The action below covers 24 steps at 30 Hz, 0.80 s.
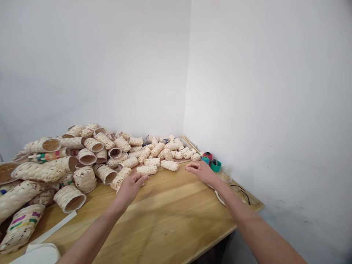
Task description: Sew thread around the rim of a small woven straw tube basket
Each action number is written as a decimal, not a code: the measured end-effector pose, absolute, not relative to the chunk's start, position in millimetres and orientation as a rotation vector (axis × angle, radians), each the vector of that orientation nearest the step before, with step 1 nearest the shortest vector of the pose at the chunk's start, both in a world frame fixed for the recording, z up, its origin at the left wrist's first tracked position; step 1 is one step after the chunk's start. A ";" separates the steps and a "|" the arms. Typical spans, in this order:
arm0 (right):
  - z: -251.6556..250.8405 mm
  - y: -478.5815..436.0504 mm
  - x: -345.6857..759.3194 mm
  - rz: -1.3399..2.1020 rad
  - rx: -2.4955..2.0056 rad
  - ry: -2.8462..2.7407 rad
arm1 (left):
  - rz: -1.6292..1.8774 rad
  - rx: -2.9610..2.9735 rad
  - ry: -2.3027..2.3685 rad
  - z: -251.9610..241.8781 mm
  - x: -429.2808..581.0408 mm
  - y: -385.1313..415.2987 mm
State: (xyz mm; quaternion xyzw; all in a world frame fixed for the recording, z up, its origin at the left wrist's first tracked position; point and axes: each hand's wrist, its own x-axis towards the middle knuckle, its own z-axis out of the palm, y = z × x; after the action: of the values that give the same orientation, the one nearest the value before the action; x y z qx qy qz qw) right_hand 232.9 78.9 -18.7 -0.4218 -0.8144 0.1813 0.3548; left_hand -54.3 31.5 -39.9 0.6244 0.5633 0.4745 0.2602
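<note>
We see the left hand [130,189] palm down, its fingers [140,179] loosely spread and pinching nothing, lying against a short woven tube [120,178]. The right hand [202,172] is palm down over the tabletop [165,216], its fingers [191,167] slightly spread and curved, also pinching nothing, and nearest a small woven tube [169,165]. Just beyond stand a green cup [216,166] holding dark objects too small to identify, a teal spool [205,160] and a red spool [208,156]. Behind and left of both hands, a heap of pale woven bamboo tubes [85,161] fills the tabletop's far corner. The tubes are hollow, the larger ones at left, some with coloured woven bands [45,157].
</note>
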 end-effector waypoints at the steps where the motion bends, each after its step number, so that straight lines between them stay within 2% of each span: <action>1: -26.2 82.8 238.8 0.433 -1.133 -2.104 | 1.228 1.748 1.601 -50.1 -58.4 36.0; 5: -50.1 91.2 248.4 0.337 -1.215 -2.143 | 0.976 1.953 1.866 -68.0 -61.8 46.6; 9: -56.0 89.1 239.7 0.300 -1.172 -2.212 | 1.138 2.213 1.661 -54.3 -24.7 47.3; 16: -53.7 82.9 231.3 0.225 -1.165 -2.270 | 1.079 2.084 1.283 -61.9 70.4 67.3; 24: -68.8 74.0 244.4 0.148 -1.305 -2.253 | 1.125 1.784 1.261 -106.2 80.3 84.1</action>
State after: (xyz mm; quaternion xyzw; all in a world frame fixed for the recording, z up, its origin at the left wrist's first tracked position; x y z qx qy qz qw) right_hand 244.4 74.0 -68.8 -0.4827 -0.8334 0.0548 0.2635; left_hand 80.3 84.1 -106.2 0.6841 0.4833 0.4312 0.3355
